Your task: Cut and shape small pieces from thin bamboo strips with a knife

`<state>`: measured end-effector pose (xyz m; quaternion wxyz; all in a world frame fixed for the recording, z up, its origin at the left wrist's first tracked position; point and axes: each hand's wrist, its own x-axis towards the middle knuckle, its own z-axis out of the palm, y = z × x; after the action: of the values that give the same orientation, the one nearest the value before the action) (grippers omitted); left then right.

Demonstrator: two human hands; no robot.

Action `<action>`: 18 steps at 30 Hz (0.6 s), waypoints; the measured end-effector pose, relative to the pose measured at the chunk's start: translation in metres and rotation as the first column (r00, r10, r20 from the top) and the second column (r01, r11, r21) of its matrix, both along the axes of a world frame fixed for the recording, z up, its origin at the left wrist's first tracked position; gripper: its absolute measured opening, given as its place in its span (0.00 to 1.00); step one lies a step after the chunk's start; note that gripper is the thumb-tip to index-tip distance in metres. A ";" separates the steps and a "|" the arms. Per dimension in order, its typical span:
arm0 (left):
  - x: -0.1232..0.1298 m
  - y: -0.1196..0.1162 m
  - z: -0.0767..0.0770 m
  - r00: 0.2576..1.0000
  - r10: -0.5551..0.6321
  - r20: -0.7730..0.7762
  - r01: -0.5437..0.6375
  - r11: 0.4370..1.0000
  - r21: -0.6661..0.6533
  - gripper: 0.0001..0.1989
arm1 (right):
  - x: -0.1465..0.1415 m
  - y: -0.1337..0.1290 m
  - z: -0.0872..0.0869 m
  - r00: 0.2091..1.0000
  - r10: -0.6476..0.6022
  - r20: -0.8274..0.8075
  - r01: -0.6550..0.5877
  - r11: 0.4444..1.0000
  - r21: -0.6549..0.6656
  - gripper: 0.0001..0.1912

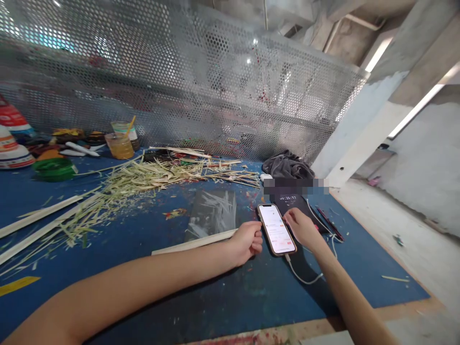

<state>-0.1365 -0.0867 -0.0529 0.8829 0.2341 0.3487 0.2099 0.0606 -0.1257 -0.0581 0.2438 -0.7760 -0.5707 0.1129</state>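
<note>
A phone [276,230] with a lit white screen lies on the blue table, a white cable [300,279] plugged into its lower end. At its left edge is my left hand [247,242], fingers curled in; what they hold, if anything, is hidden. My right hand [299,225] is at the phone's right edge with its fingers pressed together, and their contents cannot be made out. Behind the right hand lies a dark device [287,197] showing a timer. A pale strip [201,242] runs beneath my left forearm, beside a scratched dark mat [212,213].
Thin plant shavings [154,175] and long pale strips [46,211] cover the left and back of the table. Bottles [12,148], a green lid [53,168] and a cup [120,145] stand at back left. A grey cloth [287,165] lies before the perforated metal screen [215,81].
</note>
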 end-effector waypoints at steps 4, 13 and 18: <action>-0.001 -0.007 0.006 0.998 -0.022 -0.058 0.027 0.996 0.086 0.16 | -0.003 0.001 -0.002 0.998 -0.016 -0.067 0.020 0.999 0.048 0.12; 0.001 -0.011 0.015 0.991 -0.111 -0.072 0.122 0.978 0.170 0.15 | -0.008 0.005 -0.003 0.993 -0.065 -0.096 0.068 0.997 0.036 0.12; -0.001 -0.009 0.013 0.995 -0.067 -0.070 0.076 0.987 0.140 0.15 | 0.000 0.006 0.004 0.997 -0.040 -0.070 0.047 0.994 0.101 0.13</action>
<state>-0.1375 -0.0958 -0.0400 0.8593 0.3154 0.3526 0.1946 0.0608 -0.1197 -0.0541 0.3051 -0.7703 -0.5502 0.1045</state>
